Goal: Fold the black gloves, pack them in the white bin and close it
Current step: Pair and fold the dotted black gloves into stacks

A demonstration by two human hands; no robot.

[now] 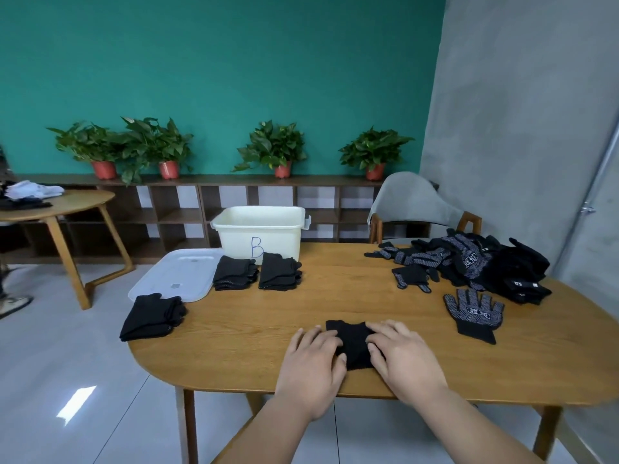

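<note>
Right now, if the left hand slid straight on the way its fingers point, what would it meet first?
The left hand now presses the folded black knitted glove; past it, probably the right hand, whose fingers lie on the same glove.

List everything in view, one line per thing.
bin: 1, white, marked B, open, far side of the table
lid: 1, white, flat, left of the bin
glove stacks: 3, black, two before the bin, one by the lid's near corner
glove pile: 1, black, dotted, right end
flat glove: 1, black, dotted, before the pile
folded glove: 1, black, near edge
table: 1, wooden
chair: 1, grey, behind the table
plants: 4, green, red pots, on the shelf
shelf: 1, brown, by the wall
left hand: presses the folded glove
right hand: presses it too
</note>
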